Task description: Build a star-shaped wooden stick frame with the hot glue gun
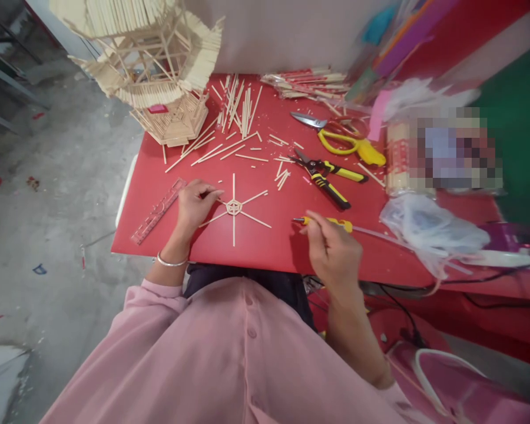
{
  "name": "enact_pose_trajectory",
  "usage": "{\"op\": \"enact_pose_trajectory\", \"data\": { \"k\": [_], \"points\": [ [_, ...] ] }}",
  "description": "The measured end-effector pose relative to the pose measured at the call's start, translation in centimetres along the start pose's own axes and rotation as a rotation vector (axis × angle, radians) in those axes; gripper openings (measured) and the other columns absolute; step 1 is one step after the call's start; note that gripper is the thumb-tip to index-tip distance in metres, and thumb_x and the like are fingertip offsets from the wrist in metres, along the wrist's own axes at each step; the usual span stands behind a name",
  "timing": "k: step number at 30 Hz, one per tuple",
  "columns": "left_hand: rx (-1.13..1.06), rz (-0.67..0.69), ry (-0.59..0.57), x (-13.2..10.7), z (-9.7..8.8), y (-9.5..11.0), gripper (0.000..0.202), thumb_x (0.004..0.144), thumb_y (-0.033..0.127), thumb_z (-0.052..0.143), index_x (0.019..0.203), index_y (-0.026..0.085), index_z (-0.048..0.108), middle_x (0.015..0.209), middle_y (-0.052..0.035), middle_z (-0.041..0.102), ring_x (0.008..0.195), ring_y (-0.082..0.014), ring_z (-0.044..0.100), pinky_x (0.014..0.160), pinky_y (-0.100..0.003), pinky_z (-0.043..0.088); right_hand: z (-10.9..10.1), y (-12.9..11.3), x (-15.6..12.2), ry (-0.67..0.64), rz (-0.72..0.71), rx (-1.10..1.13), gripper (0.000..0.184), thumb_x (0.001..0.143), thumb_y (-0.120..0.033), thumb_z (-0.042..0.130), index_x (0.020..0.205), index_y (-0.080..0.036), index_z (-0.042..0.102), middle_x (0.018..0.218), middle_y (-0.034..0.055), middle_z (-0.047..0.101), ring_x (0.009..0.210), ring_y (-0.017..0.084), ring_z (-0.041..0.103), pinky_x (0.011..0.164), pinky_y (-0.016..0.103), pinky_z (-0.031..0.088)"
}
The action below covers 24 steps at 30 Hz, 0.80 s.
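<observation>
A star-shaped frame of thin wooden sticks (234, 227) lies flat on the red table, its spokes spreading from a small hexagonal centre. My left hand (197, 203) is closed in a pinch on the upper-left wooden stick, whose inner end meets that centre. To the right of the frame, my right hand (333, 247) grips a yellow hot glue gun (342, 225), dark nozzle pointing left toward the frame. A translucent glue stick (380, 235) trails from its back end. Beside my left wrist lies a clear ruler (156, 213).
A tiered stick-built pavilion model (170, 112) stands at the back left. Loose sticks (241, 109) are scattered behind the frame. Yellow-handled scissors (342, 138) and black-and-yellow pruning shears (329, 179) lie to the right. A plastic bag (428, 227) sits near the right front edge.
</observation>
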<state>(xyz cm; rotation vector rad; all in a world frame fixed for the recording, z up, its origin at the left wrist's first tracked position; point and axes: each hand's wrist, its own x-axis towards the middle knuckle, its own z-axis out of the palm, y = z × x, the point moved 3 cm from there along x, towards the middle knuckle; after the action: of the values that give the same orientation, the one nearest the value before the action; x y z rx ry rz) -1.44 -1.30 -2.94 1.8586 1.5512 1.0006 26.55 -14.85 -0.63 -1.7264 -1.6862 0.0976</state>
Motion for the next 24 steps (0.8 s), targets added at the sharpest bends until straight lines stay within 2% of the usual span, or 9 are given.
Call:
{"op": "enact_pose_trajectory", "data": {
  "k": [4, 7, 11, 13, 15, 18, 20, 21, 24],
  "points": [
    [0.002, -0.019, 0.043, 0.3, 0.1, -0.4, 0.017, 0.088, 0.021, 0.058, 0.076, 0.02, 0.071, 0.079, -0.0028, 0.073, 0.075, -0.0143, 0.065, 0.077, -0.028, 0.053, -2.3, 2.7, -1.7, 0.097, 0.045, -0.159, 0.029, 0.097, -0.041, 0.057, 0.106, -0.021, 0.075, 0.089, 0.011, 0.078, 0.077, 0.024, 0.071, 0.071, 0.036, 0.052],
    [0.048, -0.039, 0.032, 0.2, 0.1, -0.1, 0.015, 0.085, 0.019, 0.059, 0.077, 0.021, 0.072, 0.081, -0.0033, 0.075, 0.077, -0.0156, 0.068, 0.078, -0.029, 0.054, -2.8, 3.1, -2.0, 0.119, 0.04, -0.142, 0.026, 0.097, -0.04, 0.057, 0.098, -0.022, 0.075, 0.085, 0.0096, 0.077, 0.072, 0.023, 0.068, 0.067, 0.035, 0.05],
    [0.105, -0.068, 0.07, -0.4, -0.7, 0.8, 0.013, 0.078, 0.025, 0.07, 0.066, 0.02, 0.069, 0.07, -0.0022, 0.071, 0.068, -0.0166, 0.064, 0.066, -0.028, 0.05, -1.9, 0.7, -1.5, 0.093, -0.032, -0.044, 0.03, 0.099, -0.04, 0.054, 0.078, -0.024, 0.068, 0.074, 0.0051, 0.073, 0.067, 0.018, 0.065, 0.064, 0.031, 0.046],
    [0.115, -0.115, 0.103, -0.8, -1.5, 0.9, 0.017, 0.076, 0.029, 0.073, 0.064, 0.019, 0.066, 0.065, -0.0007, 0.067, 0.063, -0.0147, 0.059, 0.061, -0.027, 0.045, -1.0, -0.9, -1.1, 0.05, -0.101, -0.006, 0.041, 0.1, -0.039, 0.052, 0.062, -0.024, 0.056, 0.059, 0.0017, 0.063, 0.057, 0.015, 0.057, 0.059, 0.029, 0.042],
    [0.153, -0.142, 0.124, -1.0, -2.4, 0.9, 0.025, 0.078, 0.033, 0.072, 0.061, 0.019, 0.061, 0.06, 0.0013, 0.06, 0.059, -0.0124, 0.053, 0.059, -0.026, 0.04, 0.1, -2.4, -0.7, 0.016, -0.165, 0.026, 0.046, 0.101, -0.037, 0.05, 0.057, -0.024, 0.049, 0.053, 0.0003, 0.056, 0.054, 0.014, 0.052, 0.059, 0.029, 0.04],
    [0.283, -0.119, 0.088, -0.7, -3.2, 1.0, 0.04, 0.088, 0.038, 0.062, 0.055, 0.019, 0.051, 0.056, 0.0016, 0.05, 0.057, -0.0115, 0.046, 0.058, -0.027, 0.035, 1.6, -4.0, -0.4, -0.056, -0.224, 0.105, 0.027, 0.101, -0.026, 0.046, 0.082, -0.021, 0.065, 0.075, 0.004, 0.07, 0.071, 0.016, 0.064, 0.066, 0.029, 0.045],
    [0.365, -0.063, 0.026, 0.0, -2.9, 1.1, 0.042, 0.09, 0.038, 0.06, 0.054, 0.018, 0.05, 0.063, -0.0009, 0.055, 0.06, -0.0125, 0.048, 0.06, -0.028, 0.036, 2.2, -4.7, -0.5, -0.128, -0.253, 0.169, 0.024, 0.098, -0.019, 0.044, 0.104, -0.019, 0.068, 0.093, 0.0059, 0.074, 0.084, 0.017, 0.068, 0.071, 0.028, 0.047],
    [0.394, -0.019, -0.006, 0.5, -2.6, 1.2, 0.038, 0.088, 0.036, 0.063, 0.056, 0.018, 0.054, 0.072, -0.0027, 0.06, 0.063, -0.0134, 0.051, 0.062, -0.028, 0.038, 2.4, -5.0, -0.6, -0.161, -0.27, 0.191, 0.026, 0.097, -0.017, 0.044, 0.108, -0.02, 0.068, 0.096, 0.0057, 0.075, 0.088, 0.017, 0.069, 0.073, 0.028, 0.048],
    [0.441, 0.047, -0.085, 2.5, -1.0, 1.1, 0.002, 0.077, 0.023, 0.071, 0.077, 0.021, 0.07, 0.097, -0.006, 0.069, 0.078, -0.0177, 0.06, 0.068, -0.028, 0.043, 2.4, -4.8, -1.1, -0.196, -0.312, 0.197, 0.025, 0.095, -0.016, 0.046, 0.103, -0.021, 0.07, 0.094, 0.0045, 0.076, 0.088, 0.018, 0.069, 0.077, 0.029, 0.049]
  ]
}}
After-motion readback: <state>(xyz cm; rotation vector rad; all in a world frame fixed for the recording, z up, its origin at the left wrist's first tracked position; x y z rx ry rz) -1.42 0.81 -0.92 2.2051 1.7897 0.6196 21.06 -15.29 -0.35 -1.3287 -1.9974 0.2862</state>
